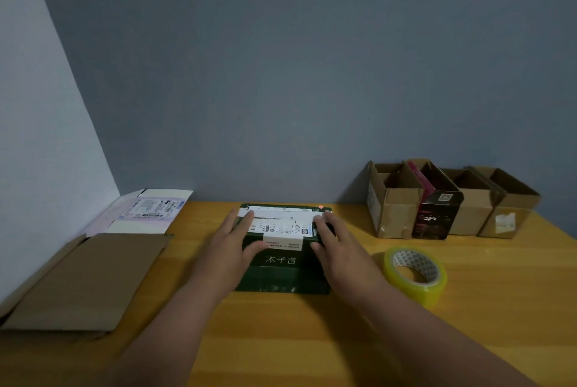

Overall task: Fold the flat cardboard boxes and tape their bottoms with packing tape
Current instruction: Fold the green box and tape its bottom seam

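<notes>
Left hand [232, 241]: lying flat with fingers straight and spread, pressing on the left edge of the dark green box [282, 264], thumb reaching onto its top face.
Right hand [335, 244]: resting the same way on the box's right edge, fingers straight and slightly apart, gripping nothing.
Dark green box: lying flat at the middle of the table [281, 339], white shipping labels [281, 221] covering its far half, white characters printed on the near half.
Step in hand: seemingly just starting on this box; both hands are bracketing it while it is lying collapsed.
Next move: probably calling for lifting the sides to open the flat box into a tube, then closing the bottom flaps.
Packing tape [415, 274]: sitting on its side just right of the right hand, within easy reach.
Folded boxes [452, 199]: standing open-topped in a row at the far right, against the wall.
Flat boxes [90, 280]: waiting at the left, a brown one near and a pale labelled one farther.
Surface and room: an orange wooden table standing in a corner of blue-grey walls [281, 58].
</notes>
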